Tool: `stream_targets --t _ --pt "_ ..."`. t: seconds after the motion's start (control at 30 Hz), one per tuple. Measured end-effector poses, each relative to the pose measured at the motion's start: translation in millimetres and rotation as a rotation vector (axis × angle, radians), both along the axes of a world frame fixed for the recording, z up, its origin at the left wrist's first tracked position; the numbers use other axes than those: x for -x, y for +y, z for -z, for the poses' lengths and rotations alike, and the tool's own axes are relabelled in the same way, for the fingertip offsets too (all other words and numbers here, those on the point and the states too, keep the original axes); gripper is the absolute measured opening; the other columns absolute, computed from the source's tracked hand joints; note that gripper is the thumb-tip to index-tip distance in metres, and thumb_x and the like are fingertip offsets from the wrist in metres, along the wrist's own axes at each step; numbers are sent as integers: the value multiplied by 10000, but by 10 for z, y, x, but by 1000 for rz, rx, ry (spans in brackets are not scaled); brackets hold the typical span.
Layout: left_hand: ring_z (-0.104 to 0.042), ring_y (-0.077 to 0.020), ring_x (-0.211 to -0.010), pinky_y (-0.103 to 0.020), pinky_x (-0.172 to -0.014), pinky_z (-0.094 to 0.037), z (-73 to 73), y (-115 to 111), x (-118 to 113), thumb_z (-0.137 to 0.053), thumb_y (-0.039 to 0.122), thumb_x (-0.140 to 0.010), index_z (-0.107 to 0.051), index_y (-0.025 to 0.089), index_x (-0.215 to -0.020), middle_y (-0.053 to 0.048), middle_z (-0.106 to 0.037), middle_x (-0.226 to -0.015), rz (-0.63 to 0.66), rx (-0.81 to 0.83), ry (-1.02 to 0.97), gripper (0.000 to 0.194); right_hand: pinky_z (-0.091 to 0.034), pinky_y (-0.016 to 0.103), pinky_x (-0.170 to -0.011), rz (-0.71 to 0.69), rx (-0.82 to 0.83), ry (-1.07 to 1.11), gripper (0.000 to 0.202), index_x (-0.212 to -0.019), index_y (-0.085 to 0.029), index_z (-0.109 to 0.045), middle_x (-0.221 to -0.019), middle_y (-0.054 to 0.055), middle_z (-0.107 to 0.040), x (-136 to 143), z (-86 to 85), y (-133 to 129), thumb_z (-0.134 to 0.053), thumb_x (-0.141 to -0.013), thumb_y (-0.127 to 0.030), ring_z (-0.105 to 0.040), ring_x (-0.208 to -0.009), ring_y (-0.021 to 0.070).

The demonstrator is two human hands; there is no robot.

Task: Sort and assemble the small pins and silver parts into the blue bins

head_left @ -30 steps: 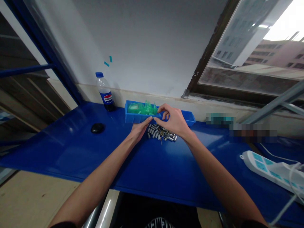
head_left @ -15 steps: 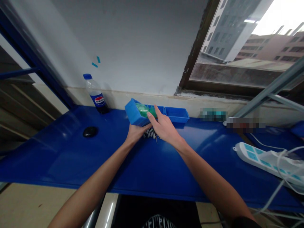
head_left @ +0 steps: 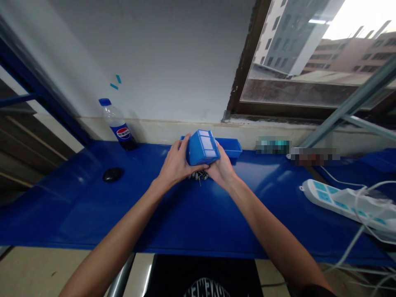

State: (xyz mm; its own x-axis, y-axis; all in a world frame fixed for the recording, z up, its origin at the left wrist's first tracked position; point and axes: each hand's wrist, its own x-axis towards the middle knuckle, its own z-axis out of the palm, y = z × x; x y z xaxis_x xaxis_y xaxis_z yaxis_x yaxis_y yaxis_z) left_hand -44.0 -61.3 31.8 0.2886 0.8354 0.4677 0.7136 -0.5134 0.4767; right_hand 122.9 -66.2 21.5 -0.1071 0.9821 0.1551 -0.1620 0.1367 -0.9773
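Note:
A small blue bin is held up above the table between both hands, turned so that one end with a pale label area faces me. My left hand grips its left side, the thumb along the lower edge. On the right and underneath, my right hand holds it, its fingers partly hidden behind the bin. What the bin contains cannot be seen. Just below it, a pile of small grey parts with thin metal pins lies on the blue table. Behind the hands stands another blue bin against the wall.
A cola bottle stands at the back left, with a black mouse-like object in front of it. On the right lie a white power strip and loose white cables. Blurred items sit along the back right, near a metal bar.
The held bin has turned, so its green contents are now out of sight and its end faces me. My left hand has moved up its left side; my right hand has shifted to its right and underside.

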Motion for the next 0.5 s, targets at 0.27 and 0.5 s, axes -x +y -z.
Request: stream_targets --t 0.27,0.5 --pt "-575 -460 -1235 -519 -1023 -468 -92 224 -135 -815 716 -600 -236 160 -1639 -244 -527 -1420 77 165 259 1312 -590 418 -689 35 274 178 543 -1138 -205 -656 -967 129 -776 -266 234 26 -323 -990 -607 -712 -879 309" --pt "-587 -447 -1210 -490 -1029 -442 62 335 -176 -793 752 -592 -200 143 -1650 -252 -539 -1393 84 183 305 1357 -609 455 -704 213 258 91 555 -1087 -197 -663 -855 107 -772 -403 563 181 -411 -967 -676 -740 -749 291"
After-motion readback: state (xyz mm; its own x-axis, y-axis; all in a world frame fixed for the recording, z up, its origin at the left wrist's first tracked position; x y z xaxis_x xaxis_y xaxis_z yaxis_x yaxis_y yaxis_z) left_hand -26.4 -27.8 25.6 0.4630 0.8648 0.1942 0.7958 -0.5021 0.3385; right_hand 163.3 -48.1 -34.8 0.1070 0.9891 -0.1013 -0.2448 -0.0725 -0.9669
